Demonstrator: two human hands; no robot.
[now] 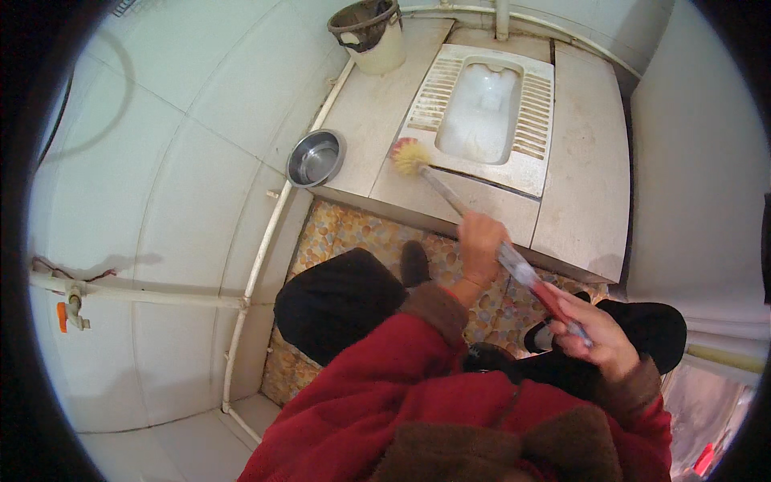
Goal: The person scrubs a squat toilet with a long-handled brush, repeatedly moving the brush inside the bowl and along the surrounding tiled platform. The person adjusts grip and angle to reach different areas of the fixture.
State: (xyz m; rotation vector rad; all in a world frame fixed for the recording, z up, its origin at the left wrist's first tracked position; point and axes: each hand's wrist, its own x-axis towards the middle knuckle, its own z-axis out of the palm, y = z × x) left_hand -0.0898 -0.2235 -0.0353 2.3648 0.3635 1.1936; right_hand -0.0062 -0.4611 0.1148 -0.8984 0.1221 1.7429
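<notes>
Both my hands grip a long-handled toilet brush [442,189] slanting across the view. My left hand [482,245] is closed round the middle of the handle. Lower down, my right hand [594,331] is wrapped round the red-and-grey end. The yellow and reddish bristle head is at the front left corner of a white squat toilet [530,173]; whether it presses on the rim or the tile beside it, I cannot tell. White foam or water shows in the toilet's bowl, and brownish stains mark its ribbed footrests.
A metal basin [316,158] sits on the raised tiled platform [590,161], left of the toilet. Behind it stands a pale bin [377,50] with a dark liner. A white pipe [265,241] runs along the left wall, with an orange-handled tap [72,312]. Pebble-patterned floor [337,221] lies below the platform step.
</notes>
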